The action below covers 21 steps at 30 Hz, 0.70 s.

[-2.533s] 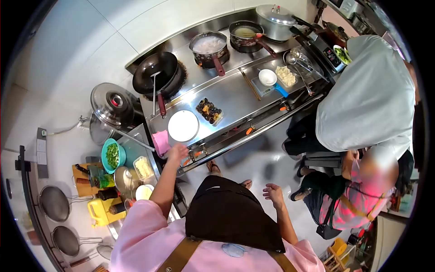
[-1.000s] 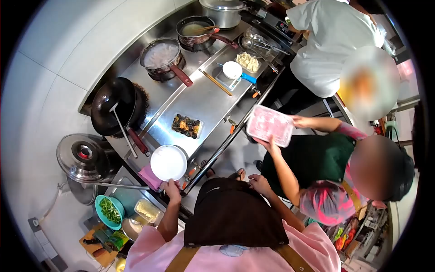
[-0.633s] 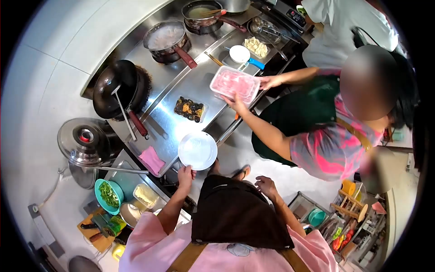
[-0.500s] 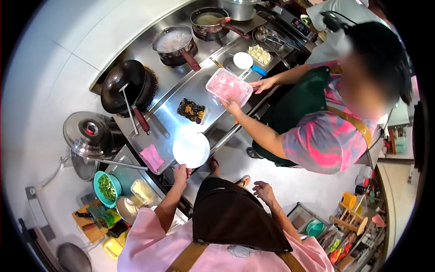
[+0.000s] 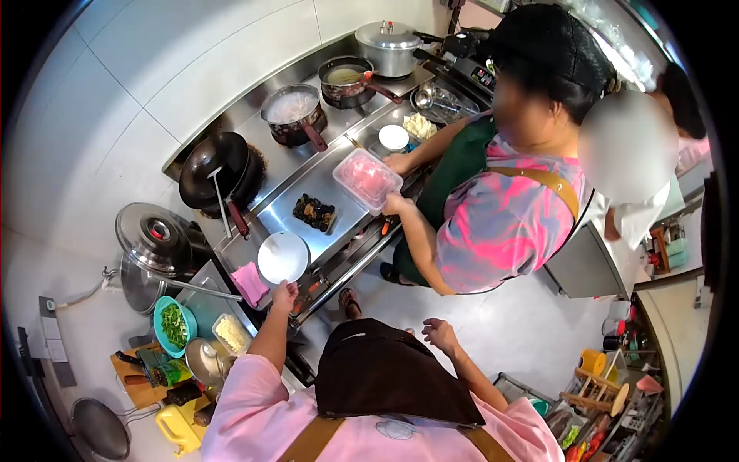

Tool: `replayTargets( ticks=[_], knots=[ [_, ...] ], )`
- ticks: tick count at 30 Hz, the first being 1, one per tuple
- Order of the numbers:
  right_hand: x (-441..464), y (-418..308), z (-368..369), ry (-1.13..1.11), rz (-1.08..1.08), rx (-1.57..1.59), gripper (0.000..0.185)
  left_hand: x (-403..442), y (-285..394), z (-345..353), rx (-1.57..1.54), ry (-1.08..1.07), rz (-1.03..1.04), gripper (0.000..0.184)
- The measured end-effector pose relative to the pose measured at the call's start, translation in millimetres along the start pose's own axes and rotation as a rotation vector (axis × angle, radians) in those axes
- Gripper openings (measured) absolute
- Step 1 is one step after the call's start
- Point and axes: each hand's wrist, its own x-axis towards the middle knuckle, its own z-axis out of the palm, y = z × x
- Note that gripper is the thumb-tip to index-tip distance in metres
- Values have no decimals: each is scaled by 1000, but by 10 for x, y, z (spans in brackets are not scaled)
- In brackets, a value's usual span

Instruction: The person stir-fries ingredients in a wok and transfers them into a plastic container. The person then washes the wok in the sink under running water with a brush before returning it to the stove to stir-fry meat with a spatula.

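Observation:
In the head view, my left hand (image 5: pixel 285 295) grips the near rim of a round white bowl (image 5: pixel 282 257). The bowl is over the near left end of the steel counter, beside a folded pink cloth (image 5: pixel 249 283). My right hand (image 5: pixel 440 336) hangs over the floor at my side, fingers loosely bent and apart, holding nothing. Past the bowl, a tray of dark food pieces (image 5: pixel 314 213) sits on the counter. A co-worker at the right holds a clear plastic container of pink food (image 5: pixel 368 179) in both hands.
A black wok (image 5: pixel 219 173) with a ladle, two saucepans (image 5: pixel 294 114) and a pressure cooker (image 5: pixel 387 52) line the stove. On my left are a turquoise bowl of chopped greens (image 5: pixel 175 323) and a tub of pale shreds (image 5: pixel 232 333). Another person stands behind the co-worker.
My view has tilted up and shifted. My left hand has carried the white bowl leftward, nearer the pink cloth. The co-worker leans further over the counter, still holding the container.

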Motion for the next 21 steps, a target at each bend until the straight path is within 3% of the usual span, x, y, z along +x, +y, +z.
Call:
replayTargets(
  ticks=[3,10,13,18,21],
  knots=[
    [153,93,81,-19,-112,-111,41,50,16,15,-55,-7,13,23],
    [298,-122,153,-16,-43,-61,38,-286,-176,187,17,-54,-60,30],
    [298,-213,133,-35,-11,-35,38,-396,-316,249,81,-190,-116,31],
    [423,-379,131,-41,86,-85,37,-475,-335,402,145,-179,-14,7],
    [486,-488,164,-41,123,-75,37,-419,-255,406,166,-251,-38,9]
  ],
)
